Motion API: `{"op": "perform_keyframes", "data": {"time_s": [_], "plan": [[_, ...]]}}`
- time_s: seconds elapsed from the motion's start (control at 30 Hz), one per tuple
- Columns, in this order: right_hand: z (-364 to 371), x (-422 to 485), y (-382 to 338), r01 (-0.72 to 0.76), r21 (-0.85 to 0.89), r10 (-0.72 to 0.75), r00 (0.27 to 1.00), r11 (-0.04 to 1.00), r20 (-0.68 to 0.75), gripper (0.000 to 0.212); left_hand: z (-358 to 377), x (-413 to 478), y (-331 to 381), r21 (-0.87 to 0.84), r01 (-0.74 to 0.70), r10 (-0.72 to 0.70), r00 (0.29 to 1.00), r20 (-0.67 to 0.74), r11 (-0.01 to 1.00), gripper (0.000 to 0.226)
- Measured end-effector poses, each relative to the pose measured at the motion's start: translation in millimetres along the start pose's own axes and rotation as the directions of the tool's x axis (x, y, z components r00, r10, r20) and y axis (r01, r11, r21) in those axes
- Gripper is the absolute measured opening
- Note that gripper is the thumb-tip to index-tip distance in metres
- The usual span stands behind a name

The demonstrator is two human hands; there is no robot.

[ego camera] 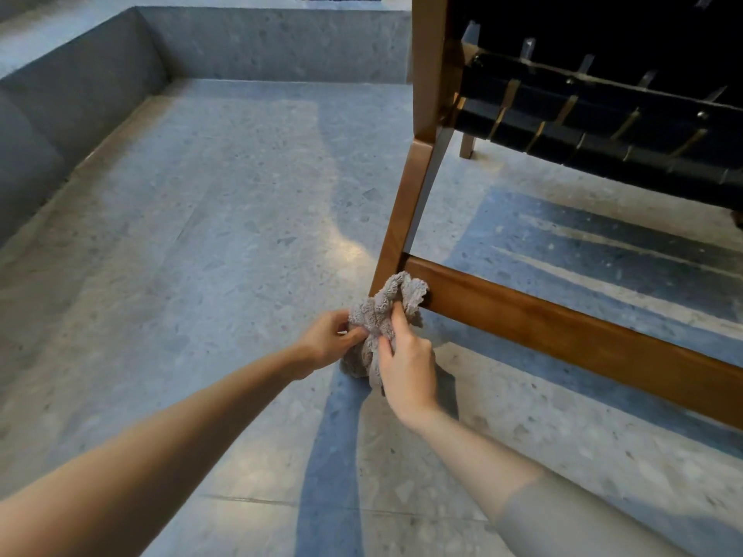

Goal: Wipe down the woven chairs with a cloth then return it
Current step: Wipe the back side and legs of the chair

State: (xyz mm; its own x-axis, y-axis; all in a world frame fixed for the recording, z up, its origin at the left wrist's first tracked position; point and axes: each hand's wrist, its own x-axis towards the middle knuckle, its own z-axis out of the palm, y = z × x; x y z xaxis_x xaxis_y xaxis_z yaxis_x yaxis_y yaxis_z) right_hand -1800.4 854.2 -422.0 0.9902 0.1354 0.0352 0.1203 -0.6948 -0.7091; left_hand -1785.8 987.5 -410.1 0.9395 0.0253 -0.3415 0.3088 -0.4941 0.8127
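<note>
A woven chair (563, 331) fills the right side: a brown wooden frame with black woven straps (603, 126) higher up. A crumpled grey cloth (382, 311) is bunched at the joint where the slanted leg meets the low crossbar, touching the wood. My left hand (327, 339) pinches the cloth's left side. My right hand (406, 367) grips it from the front with curled fingers. Part of the cloth hangs down behind my right hand.
The floor (201, 255) is pale speckled terrazzo with long shadows. A low grey stone wall (80, 86) borders it on the left and at the back. Another chair leg (467, 145) stands farther back.
</note>
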Motion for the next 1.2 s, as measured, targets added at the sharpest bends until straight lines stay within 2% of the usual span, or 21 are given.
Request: {"op": "perform_keyframes", "data": {"time_s": [0.13,0.17,0.23,0.3,0.4,0.47,0.57,0.63,0.7,0.77,0.87,0.97,1.03,1.2], "plan": [[23,-7,7,0.044,-0.191,-0.049,0.999,0.981,-0.022,0.065,3,0,-10,0.054,-0.004,0.004,1.000,0.001,0.999,0.015],[19,-7,2,0.022,-0.198,-0.017,0.999,0.980,0.030,0.065,3,1,-12,0.054,-0.004,0.004,1.000,0.000,0.999,0.016],[10,-8,-4,-0.016,-0.156,0.041,0.986,0.988,0.159,0.060,1,1,-10,0.047,-0.013,0.014,1.000,-0.009,0.999,0.013],[-4,-7,-7,-0.027,-0.060,0.039,0.980,0.998,0.196,0.055,-1,1,1,0.001,-0.036,0.036,0.999,-0.037,0.999,0.009],[-21,5,-13,0.064,0.008,-0.064,0.997,0.998,0.046,0.049,-6,3,31,-0.064,-0.105,0.096,0.987,-0.129,0.992,0.020],[-26,15,-12,0.112,-0.008,-0.112,0.992,0.994,-0.055,0.044,-9,5,51,-0.068,-0.199,0.184,0.965,-0.189,0.978,0.016],[-46,25,-23,0.085,0.013,-0.084,0.995,0.996,-0.059,0.026,-11,9,67,-0.045,-0.270,0.243,0.917,-0.316,0.962,0.021],[-67,35,-30,0.117,0.017,-0.116,0.992,0.993,-0.044,0.016,-9,5,77,0.035,-0.275,0.260,0.847,-0.464,0.961,0.031],[-89,49,-34,0.177,-0.071,-0.178,0.984,0.982,-0.002,0.014,-6,0,88,0.138,-0.268,0.297,0.763,-0.574,0.954,0.033],[-119,58,-37,0.236,-0.157,-0.237,0.971,0.959,0.010,0.015,0,-2,104,0.186,-0.302,0.350,0.705,-0.617,0.935,0.033],[-166,60,-31,0.286,-0.230,-0.292,0.956,0.930,0.007,0.020,18,-1,137,0.182,-0.384,0.409,0.675,-0.613,0.905,0.034],[-211,53,-14,0.260,-0.297,-0.274,0.962,0.919,-0.006,0.024,48,4,172,0.155,-0.494,0.491,0.681,-0.544,0.856,0.028],[-240,43,2,0.201,-0.329,-0.233,0.971,0.923,-0.058,0.032,77,5,193,0.100,-0.555,0.532,0.708,-0.464,0.826,0.026],[-319,6,58,-0.071,-0.346,-0.012,0.973,0.936,-0.231,0.052,166,-4,254,0.038,-0.614,0.595,0.747,-0.297,0.789,0.030]]}}
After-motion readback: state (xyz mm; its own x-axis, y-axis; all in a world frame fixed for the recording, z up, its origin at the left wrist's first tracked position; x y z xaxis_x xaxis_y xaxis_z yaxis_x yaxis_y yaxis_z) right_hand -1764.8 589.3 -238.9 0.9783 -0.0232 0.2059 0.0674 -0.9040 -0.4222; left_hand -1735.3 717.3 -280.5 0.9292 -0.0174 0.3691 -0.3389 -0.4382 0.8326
